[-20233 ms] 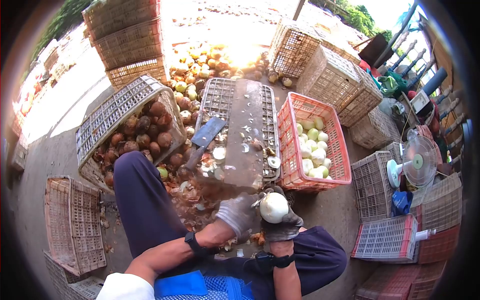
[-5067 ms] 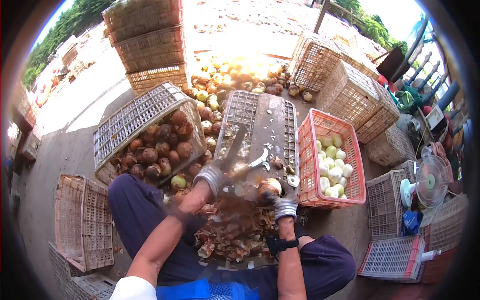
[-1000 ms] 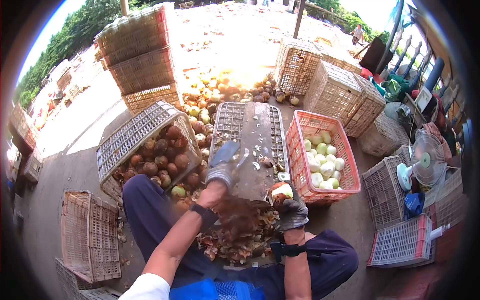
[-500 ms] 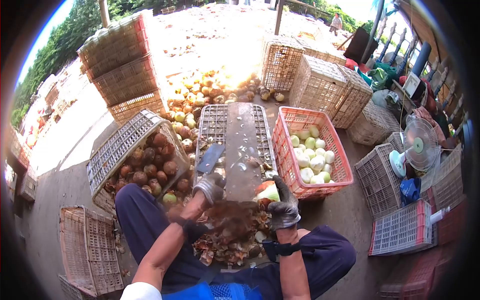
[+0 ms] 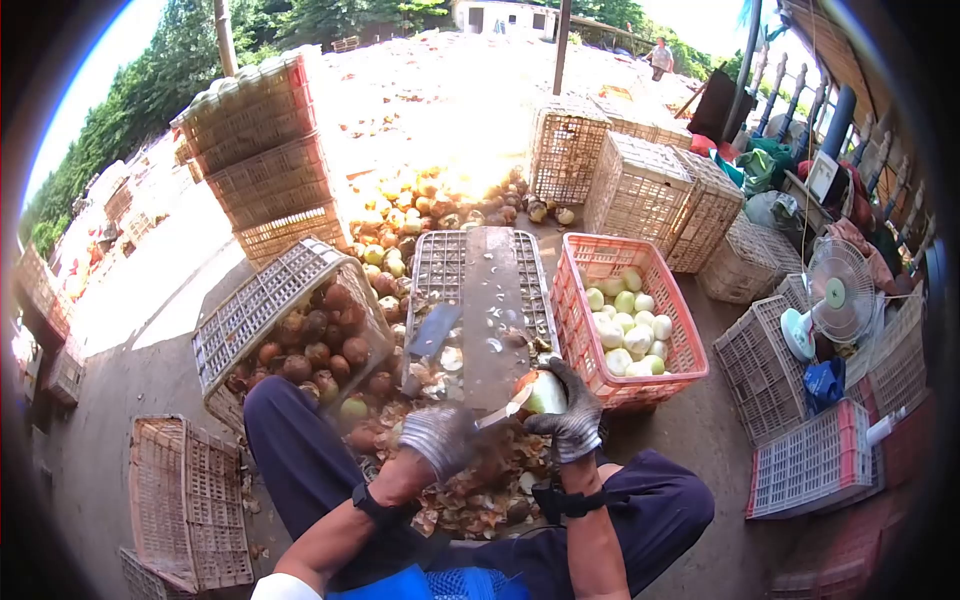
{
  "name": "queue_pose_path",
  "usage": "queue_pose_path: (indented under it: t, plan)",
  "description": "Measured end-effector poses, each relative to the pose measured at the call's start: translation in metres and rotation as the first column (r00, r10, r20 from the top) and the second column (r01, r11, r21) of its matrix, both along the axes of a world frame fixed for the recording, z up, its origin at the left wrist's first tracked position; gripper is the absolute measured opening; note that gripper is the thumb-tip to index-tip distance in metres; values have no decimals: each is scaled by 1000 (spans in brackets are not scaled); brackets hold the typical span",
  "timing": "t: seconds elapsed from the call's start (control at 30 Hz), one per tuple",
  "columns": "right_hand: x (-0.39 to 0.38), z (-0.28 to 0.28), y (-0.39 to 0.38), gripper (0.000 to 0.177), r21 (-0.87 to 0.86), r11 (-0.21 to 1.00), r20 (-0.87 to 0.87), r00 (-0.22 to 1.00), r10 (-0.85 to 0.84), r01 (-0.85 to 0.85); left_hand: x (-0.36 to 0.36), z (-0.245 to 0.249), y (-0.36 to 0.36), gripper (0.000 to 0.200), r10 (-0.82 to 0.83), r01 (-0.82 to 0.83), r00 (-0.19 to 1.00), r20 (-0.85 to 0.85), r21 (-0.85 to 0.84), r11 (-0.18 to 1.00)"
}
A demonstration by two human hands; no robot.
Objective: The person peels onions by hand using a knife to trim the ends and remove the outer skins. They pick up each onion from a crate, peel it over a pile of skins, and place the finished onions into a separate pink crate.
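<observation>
My right hand [image 5: 572, 415], in a grey glove, is closed around a partly peeled onion [image 5: 543, 392] with white flesh and some brown skin. My left hand [image 5: 440, 440], gloved as well, is closed on a small knife [image 5: 507, 408], its pale blade pointing at the onion's left side. Between my knees a worn board [image 5: 490, 290] lies across an upturned crate [image 5: 432, 262]. A flat blue-grey blade [image 5: 435, 330] rests left of the board. Onion skins [image 5: 480, 500] are heaped below my hands.
To the right, a red crate [image 5: 690, 368] holds peeled onions [image 5: 625, 330]. On the left, a tipped crate [image 5: 250, 320] spills unpeeled onions [image 5: 315, 340]; more lie behind the board. Stacked crates [image 5: 265, 160] and a white fan [image 5: 838, 290] stand around. A person [image 5: 660, 60] is far off.
My left hand has moved right and down from beside the board, bringing the knife to the onion. My right hand keeps the onion in nearly the same place. The view has tilted slightly upward.
</observation>
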State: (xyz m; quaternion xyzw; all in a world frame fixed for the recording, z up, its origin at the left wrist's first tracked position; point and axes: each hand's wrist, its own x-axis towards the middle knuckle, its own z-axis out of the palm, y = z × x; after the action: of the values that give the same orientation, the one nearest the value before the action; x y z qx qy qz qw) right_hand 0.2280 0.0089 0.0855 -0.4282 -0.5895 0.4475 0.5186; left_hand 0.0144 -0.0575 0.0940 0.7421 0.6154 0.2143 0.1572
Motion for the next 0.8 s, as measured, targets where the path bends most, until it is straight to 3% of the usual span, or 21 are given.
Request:
queue_pose_path:
  t: [0.07, 0.17, 0.23, 0.3, 0.33, 0.43, 0.47, 0.53, 0.6, 0.7, 0.8]
  plan:
    - [0, -17, 3, 91, -13, 1000, -73, 997, -11, 10, 10, 9, 4, 20, 38, -58, 990, -137, -149, 987]
    - [0, -2, -1, 93, -48, 999, -15, 1000, -3, 2, 17, 10, 6, 25, 66, -67, 998, -12, -225, 972]
    - [-2, 4, -3, 96, -22, 999, 50, 998, -44, 45, 18, -1, 5, 28, -29, 75, 970, 242, -182, 981]
    - [-4, 10, -5, 97, -4, 999, 74, 996, -49, 50, 8, -36, 17, 23, -189, 293, 842, 506, -134, 947]
    - [-5, 12, -7, 98, -3, 999, 65, 997, -33, 33, 0, -50, 21, 13, -463, 433, 851, 245, 171, 885]
    - [-7, 23, -11, 99, -11, 999, -45, 998, 32, -32, -12, -54, 16, 11, -437, 420, 899, -17, 308, 854]
    - [-8, 23, -13, 99, -21, 998, -98, 994, 54, -57, -15, -39, 14, 11, -489, 433, 871, 55, 385, 815]
    - [-6, 22, -11, 99, -68, 995, -132, 989, 65, -75, -15, -46, 14, 12, -286, 242, 781, 555, 152, 958]
    - [-3, 16, -7, 99, -54, 997, -81, 995, 59, -64, -17, -36, 14, 17, -113, 155, 666, 737, 12, 988]
    - [-4, 14, -8, 96, -72, 993, 2, 996, 94, -94, -6, 3, 23, 25, 62, 14, 531, 845, -82, 997]
    - [-15, 24, -15, 92, -101, 984, 46, 987, 151, -146, 5, 25, 34, 33, 176, 42, 363, 915, -204, 978]
